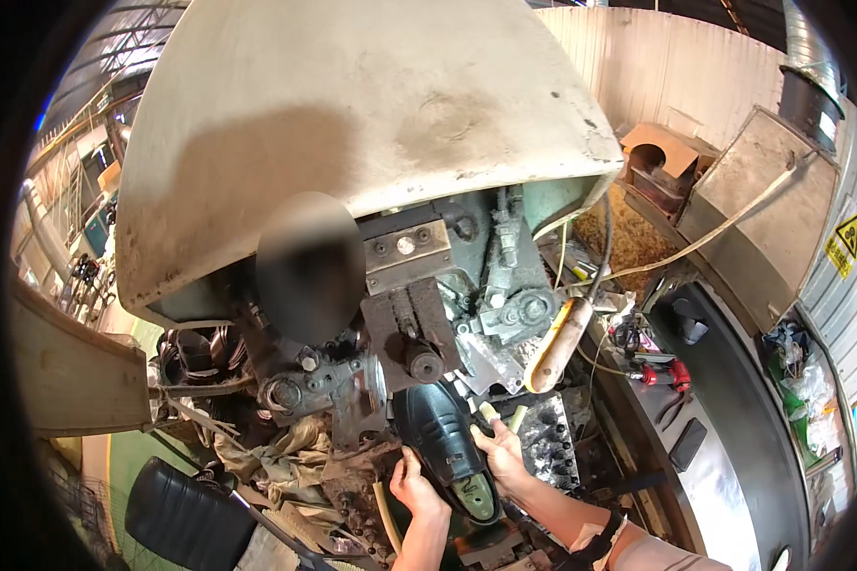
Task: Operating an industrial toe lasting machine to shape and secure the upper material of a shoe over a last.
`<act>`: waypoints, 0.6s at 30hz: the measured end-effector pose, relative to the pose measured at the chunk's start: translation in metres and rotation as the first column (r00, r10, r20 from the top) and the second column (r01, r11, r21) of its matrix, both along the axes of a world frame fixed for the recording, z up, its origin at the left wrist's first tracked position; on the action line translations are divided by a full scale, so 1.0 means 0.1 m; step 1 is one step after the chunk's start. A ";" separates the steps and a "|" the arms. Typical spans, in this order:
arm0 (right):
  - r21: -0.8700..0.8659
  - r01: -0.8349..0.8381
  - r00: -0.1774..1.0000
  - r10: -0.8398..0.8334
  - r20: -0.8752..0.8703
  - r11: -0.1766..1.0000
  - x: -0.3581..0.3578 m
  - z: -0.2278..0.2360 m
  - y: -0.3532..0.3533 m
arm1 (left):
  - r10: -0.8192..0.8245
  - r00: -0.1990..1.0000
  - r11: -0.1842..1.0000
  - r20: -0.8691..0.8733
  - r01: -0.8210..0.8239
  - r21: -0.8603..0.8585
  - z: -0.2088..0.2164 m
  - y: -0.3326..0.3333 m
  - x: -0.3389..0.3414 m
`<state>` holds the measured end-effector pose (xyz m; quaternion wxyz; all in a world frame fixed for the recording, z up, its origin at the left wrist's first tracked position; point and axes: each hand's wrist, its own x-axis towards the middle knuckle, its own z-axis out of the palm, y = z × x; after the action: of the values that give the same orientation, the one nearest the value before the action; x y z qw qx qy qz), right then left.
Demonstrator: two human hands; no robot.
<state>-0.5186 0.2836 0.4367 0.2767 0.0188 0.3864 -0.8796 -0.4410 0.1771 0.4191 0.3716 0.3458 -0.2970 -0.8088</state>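
Observation:
A black leather shoe lies lengthwise between my hands, its toe pointing away under the machine head. At its open heel end a pale green shoe last shows inside. My left hand grips the left side of the shoe. Against the right side presses my right hand, thumb and fingers closed on the shoe's edge. Just beyond the toe sits the machine's dark metal block with a round bolt. My fingertips on the far sides are partly hidden.
A large beige hood overhangs the work. A lamp with a yellowish body hangs right of it. On the metal ledge are a red tool, pliers and a phone. Beyond runs a black belt. A black padded seat stands left.

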 end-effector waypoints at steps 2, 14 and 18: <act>-0.023 -0.002 1.000 0.003 0.013 1.000 -0.01 -0.03 0.00 | 0.001 1.000 1.000 -0.004 -0.001 -0.008 -0.07 0.00 -0.01; 0.159 -0.040 0.995 0.025 0.094 0.987 0.06 0.26 0.03 | -0.125 0.991 0.988 0.045 0.121 0.096 0.27 0.00 0.10; 0.183 -0.164 0.962 0.117 0.245 0.969 0.13 0.34 0.14 | -0.236 0.972 0.962 -0.025 0.237 0.135 0.48 -0.04 0.20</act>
<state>-0.5058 0.2973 0.4703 0.3789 0.1221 0.4386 -0.8057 -0.4214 0.1727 0.4669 0.2491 0.3292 -0.2782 -0.8673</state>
